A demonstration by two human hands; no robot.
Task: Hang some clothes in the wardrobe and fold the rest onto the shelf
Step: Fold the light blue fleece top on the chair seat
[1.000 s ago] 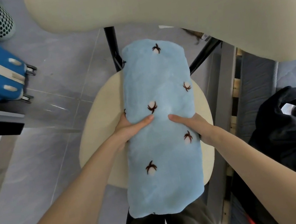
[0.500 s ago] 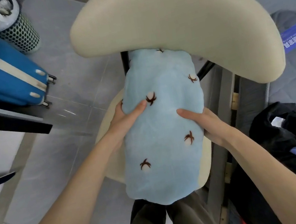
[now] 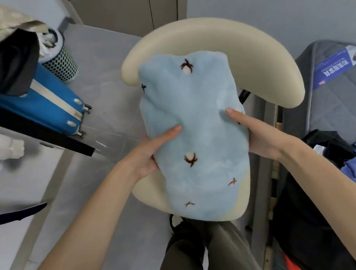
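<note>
The folded blue fleece garment [image 3: 196,132] has been lifted off the cream chair [image 3: 259,52], clamped between left hand [image 3: 152,153] and right hand [image 3: 256,136]; shelving at nine o'clock is judged next.

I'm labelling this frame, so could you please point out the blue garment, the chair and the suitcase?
garment [image 3: 197,131]: head view, middle of the folded fleece.
chair [image 3: 259,52]: head view, curved backrest.
suitcase [image 3: 50,103]: head view, blue shell.
</note>
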